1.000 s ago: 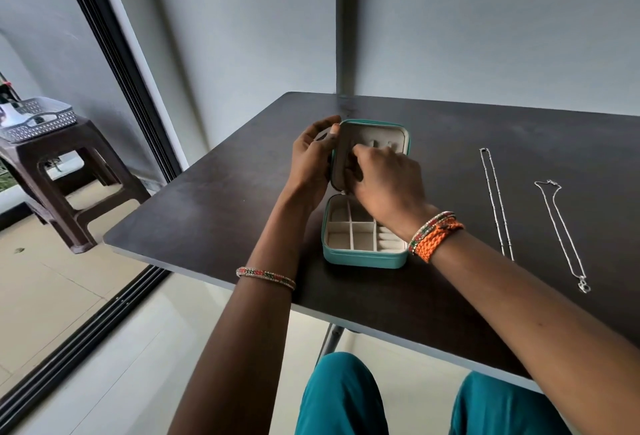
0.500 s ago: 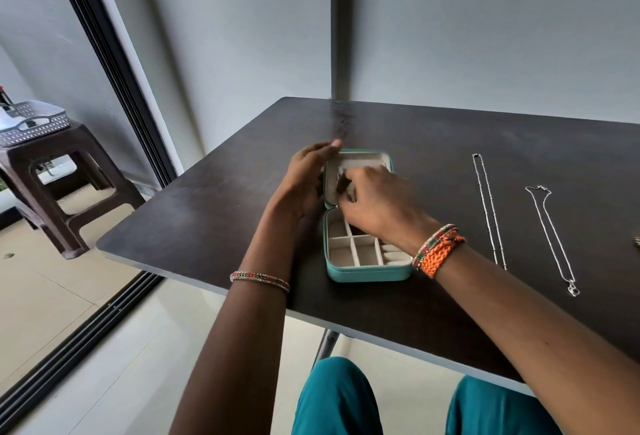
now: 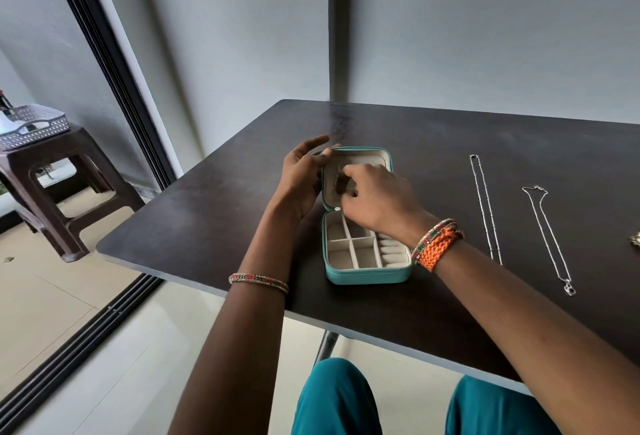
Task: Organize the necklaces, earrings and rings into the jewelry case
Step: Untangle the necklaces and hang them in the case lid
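My left hand [image 3: 302, 182] props the light jewelry case [image 3: 367, 254] lid, fingers spread, while my right-hand fingers [image 3: 349, 178] pinch something tiny, maybe slippery, inside.

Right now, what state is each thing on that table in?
jewelry case: open, lid up, tray compartments look empty
left hand: open, fingers against the lid's edge
right hand: fingertips inside the lid, what they pinch is hidden
beaded necklace: laid straight on the table
pendant necklace: laid out, untouched
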`<state>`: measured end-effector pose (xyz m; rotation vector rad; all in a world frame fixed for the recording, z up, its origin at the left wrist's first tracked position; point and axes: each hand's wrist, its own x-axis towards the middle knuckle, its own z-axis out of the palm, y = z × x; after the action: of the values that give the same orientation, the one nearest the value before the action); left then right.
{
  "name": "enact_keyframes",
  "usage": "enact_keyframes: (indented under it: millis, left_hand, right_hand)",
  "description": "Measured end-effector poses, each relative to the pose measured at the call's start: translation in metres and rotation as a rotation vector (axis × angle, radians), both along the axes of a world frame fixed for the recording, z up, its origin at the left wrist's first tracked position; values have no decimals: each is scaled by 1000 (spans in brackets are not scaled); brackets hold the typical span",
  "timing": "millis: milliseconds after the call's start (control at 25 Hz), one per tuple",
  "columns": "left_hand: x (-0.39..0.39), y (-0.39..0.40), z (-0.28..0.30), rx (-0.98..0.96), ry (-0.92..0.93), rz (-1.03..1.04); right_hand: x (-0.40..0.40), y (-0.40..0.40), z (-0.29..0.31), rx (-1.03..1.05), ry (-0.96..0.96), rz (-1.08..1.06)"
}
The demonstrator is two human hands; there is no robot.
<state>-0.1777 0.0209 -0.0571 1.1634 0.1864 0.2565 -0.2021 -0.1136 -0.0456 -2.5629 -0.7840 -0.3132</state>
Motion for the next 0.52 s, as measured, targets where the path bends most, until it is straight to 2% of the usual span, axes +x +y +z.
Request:
enact_keyframes:
  millis: [80,280,520]
  left_hand:
    - [0,-1,0,10,7,3]
    - [1,-3,1,64,51,-37]
    - [2,-2,-1,240,105,1]
  right_hand:
    - [3,0,-1,43,4,-18]
    - [14,-8,-1,303,-41,-77]
    - [16,-56,25,325,-131,-182]
